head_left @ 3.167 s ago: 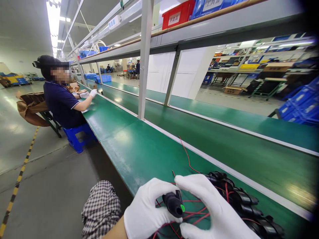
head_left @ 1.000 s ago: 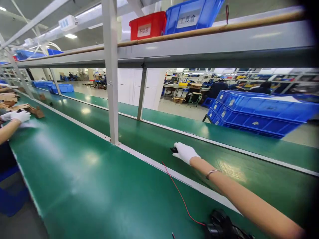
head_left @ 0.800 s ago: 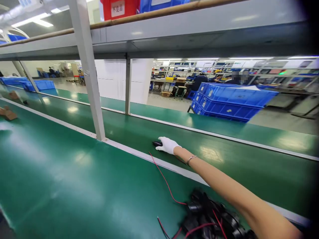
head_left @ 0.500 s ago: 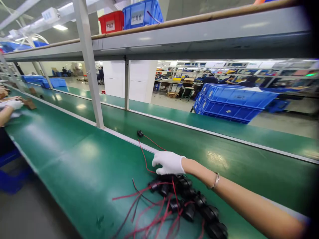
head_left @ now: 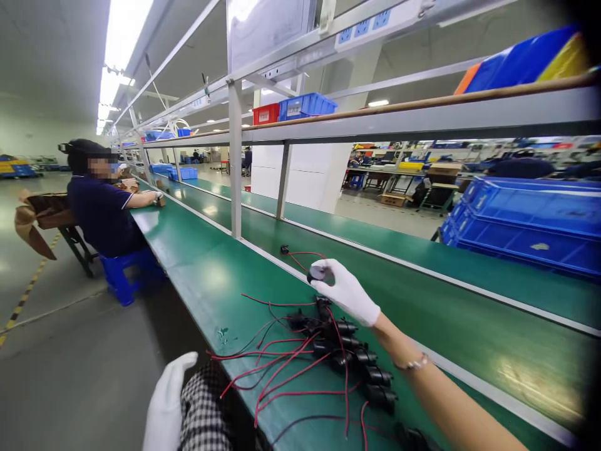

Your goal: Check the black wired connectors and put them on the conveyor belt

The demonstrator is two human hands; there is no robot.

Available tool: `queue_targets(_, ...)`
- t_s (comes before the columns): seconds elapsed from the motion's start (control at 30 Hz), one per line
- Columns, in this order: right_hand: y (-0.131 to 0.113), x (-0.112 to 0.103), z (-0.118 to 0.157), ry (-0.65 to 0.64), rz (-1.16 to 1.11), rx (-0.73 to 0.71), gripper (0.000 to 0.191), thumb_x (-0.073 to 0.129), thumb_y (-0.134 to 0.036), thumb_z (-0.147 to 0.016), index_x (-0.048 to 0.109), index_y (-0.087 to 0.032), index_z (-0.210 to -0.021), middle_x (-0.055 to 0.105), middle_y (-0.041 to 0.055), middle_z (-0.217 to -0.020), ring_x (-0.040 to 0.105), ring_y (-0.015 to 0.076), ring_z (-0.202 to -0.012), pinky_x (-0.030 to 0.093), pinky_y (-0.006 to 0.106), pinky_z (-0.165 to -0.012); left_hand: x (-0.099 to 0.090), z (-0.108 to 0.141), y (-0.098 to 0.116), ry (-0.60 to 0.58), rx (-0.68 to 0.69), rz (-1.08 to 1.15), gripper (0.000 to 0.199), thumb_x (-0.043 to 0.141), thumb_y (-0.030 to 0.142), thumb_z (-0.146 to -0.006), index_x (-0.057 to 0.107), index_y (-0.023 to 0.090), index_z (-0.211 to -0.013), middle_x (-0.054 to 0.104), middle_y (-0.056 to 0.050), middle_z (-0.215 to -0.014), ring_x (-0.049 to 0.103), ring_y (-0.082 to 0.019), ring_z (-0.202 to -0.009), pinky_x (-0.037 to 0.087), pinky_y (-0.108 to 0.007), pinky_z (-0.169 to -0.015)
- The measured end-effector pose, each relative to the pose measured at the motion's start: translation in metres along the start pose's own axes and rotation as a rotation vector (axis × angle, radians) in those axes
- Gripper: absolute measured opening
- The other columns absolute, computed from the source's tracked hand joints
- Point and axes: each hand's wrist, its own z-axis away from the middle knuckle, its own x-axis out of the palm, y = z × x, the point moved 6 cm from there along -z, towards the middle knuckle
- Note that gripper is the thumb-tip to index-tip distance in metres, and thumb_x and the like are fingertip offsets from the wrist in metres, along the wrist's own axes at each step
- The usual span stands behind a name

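In a white glove, my right hand (head_left: pixel 345 291) pinches a small round black part (head_left: pixel 315 275) over the metal strip of the bench. Just below that hand lies a pile of black cylindrical parts (head_left: pixel 347 343), their red and dark wires spread to the left over the green bench top (head_left: pixel 206 275). Away from the pile, a single black part with red wire (head_left: pixel 284 249) sits beyond the strip. My left hand (head_left: pixel 169 391), also gloved, is low beside black-and-white checked cloth, off the bench, its visible fingers stretched out and nothing seen in them.
A person in dark clothing (head_left: pixel 101 210) sits on a blue stool (head_left: pixel 123 275) at the far left of the bench. A metal post (head_left: pixel 235 163) rises from the strip, and a long shelf (head_left: pixel 399 122) runs above. Blue crates (head_left: pixel 521 219) are stacked behind, right.
The view has swung left and shows more of the seated person. My right hand has risen off the pile and now holds a black part. My left hand has come into view.
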Motion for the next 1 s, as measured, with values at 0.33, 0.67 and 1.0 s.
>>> queue_targets(0.33, -0.101, -0.013, 0.115, 0.453, -0.246, -0.283, 0.031, 0.065, -0.027, -0.087, 0.046, -0.027, -0.111, 0.059, 0.0097, -0.109, 0.063, 0.0277, -0.100, 0.057, 0.044, -0.081, 0.171, 0.068, 0.085, -1.093, -0.215, 1.061, 0.053, 0.053, 0.056, -0.090, 0.064, 0.015, -0.123, 0.066, -0.014, -0.125, 0.057, -0.027, -0.123, 0.035, -0.046, -0.115)
queue_targets(0.67, -0.071, -0.037, 0.113, 0.284, 0.009, -0.483, 0.037, 0.067, -0.023, -0.087, 0.058, -0.027, -0.123, 0.071, 0.0103, -0.099, 0.070, 0.0297, -0.081, 0.058, 0.042, -0.066, 0.147, 0.046, 0.091, -0.813, 0.117, 0.663, 0.040, 0.067, 0.048, -0.086, 0.063, 0.014, -0.106, 0.067, -0.011, -0.110, 0.059, -0.024, -0.107, 0.043, -0.039, -0.099)
queue_targets(1.0, -0.104, -0.057, 0.125, 0.020, -0.292, -0.473, 0.039, 0.058, -0.009, -0.088, 0.057, -0.032, -0.119, 0.067, 0.0046, -0.093, 0.065, 0.0217, -0.081, 0.061, 0.034, -0.067, 0.158, 0.051, 0.074, -1.023, 0.108, 0.520, 0.059, 0.068, 0.062, -0.079, 0.064, 0.018, -0.117, 0.065, -0.008, -0.112, 0.056, -0.027, -0.111, 0.042, -0.037, -0.097)
